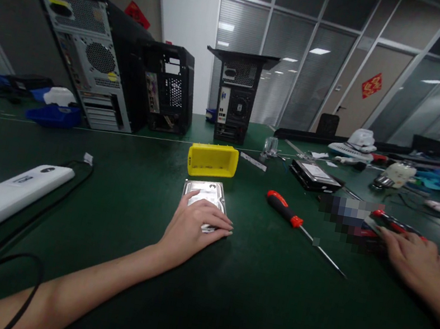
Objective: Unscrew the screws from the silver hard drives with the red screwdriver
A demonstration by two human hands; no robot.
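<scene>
My left hand (pixel 196 223) is closed on a silver hard drive (pixel 207 189) lying flat on the green table, its fingers over the top and the thumb at the near right edge. Just behind the drive stands a yellow plastic bin (pixel 212 162). At the far right my right hand (pixel 414 258) is low over the table, fingers bent down at a pixelated object (pixel 357 220). What it grips is hidden. Right behind its fingers is a red-and-black tool handle (pixel 399 223). Between the hands lies a screwdriver (pixel 284 209) with a red-and-black handle, its tip pointing near right.
More hard drives (pixel 315 175) are stacked at the back right. A white power strip (pixel 10 195) and black cables (pixel 46 207) lie on the left. Computer cases (pixel 235 99) stand along the back, a large tower (pixel 89 56) at the left. A bulb-like object (pixel 394 175) lies far right.
</scene>
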